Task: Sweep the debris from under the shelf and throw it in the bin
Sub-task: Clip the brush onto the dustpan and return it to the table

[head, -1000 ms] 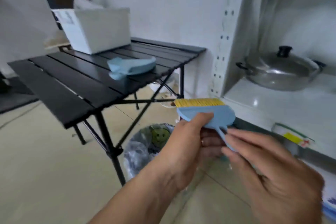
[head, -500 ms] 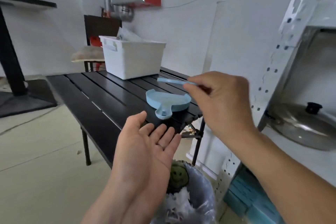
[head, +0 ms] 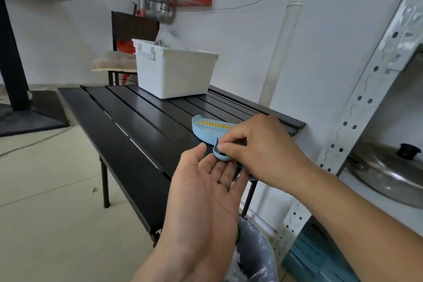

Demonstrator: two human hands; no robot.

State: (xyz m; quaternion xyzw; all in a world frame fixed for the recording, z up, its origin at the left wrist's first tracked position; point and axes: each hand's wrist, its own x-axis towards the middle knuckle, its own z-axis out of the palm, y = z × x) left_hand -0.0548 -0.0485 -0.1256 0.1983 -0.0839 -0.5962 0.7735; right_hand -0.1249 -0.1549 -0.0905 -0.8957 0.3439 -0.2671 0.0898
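A black slatted worktop carries a white tub near its far edge and a light blue dustpan close to its right end. Yellow bristles of a brush show inside the pan, lying along it.

The right hand reaches over the pan's handle end at the near right corner; its fingers are curled in and pinch the blue handle loop there. Most of the handle is hidden under the hand.

The left hand is held palm up just below and in front of that corner, fingers spread flat and holding nothing; the fingertips lie under the handle loop, and whether they touch it cannot be told.

Below the hands, beside the worktop's near right leg, the bin with its grey liner stands on the floor. To the right rises a perforated metal shelf with a steel pot lid on one level.
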